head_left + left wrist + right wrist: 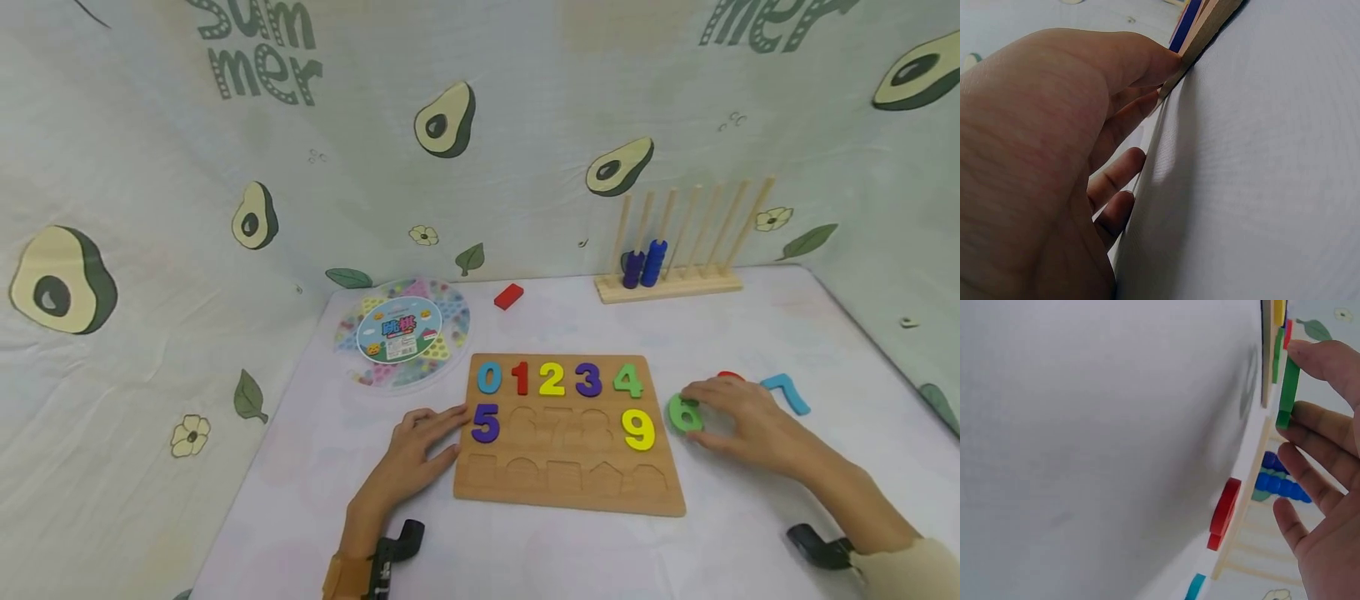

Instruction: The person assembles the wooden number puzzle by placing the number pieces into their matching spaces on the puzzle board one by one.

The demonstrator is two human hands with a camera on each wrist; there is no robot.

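Note:
In the head view my right hand (750, 421) pinches a green number 6 (684, 413) between thumb and fingers, just off the right side of a wooden number board (568, 479). The right wrist view shows the green piece (1289, 394) edge-on, raised above the table. My left hand (414, 457) rests at the board's left edge, its thumb and fingers touching the wood. Seated in the board are several coloured numbers: 0 to 4 along the top row, then a purple 5 (485, 423) and a yellow 9 (638, 429). Shallow recesses lie between and below these two.
Behind my right hand lie a blue 7 (786, 393) and a partly hidden red piece (731, 376). A wooden peg rack (670, 286) with blue and purple beads stands at the back right. A round game set (401, 333) and a red block (508, 296) lie at the back.

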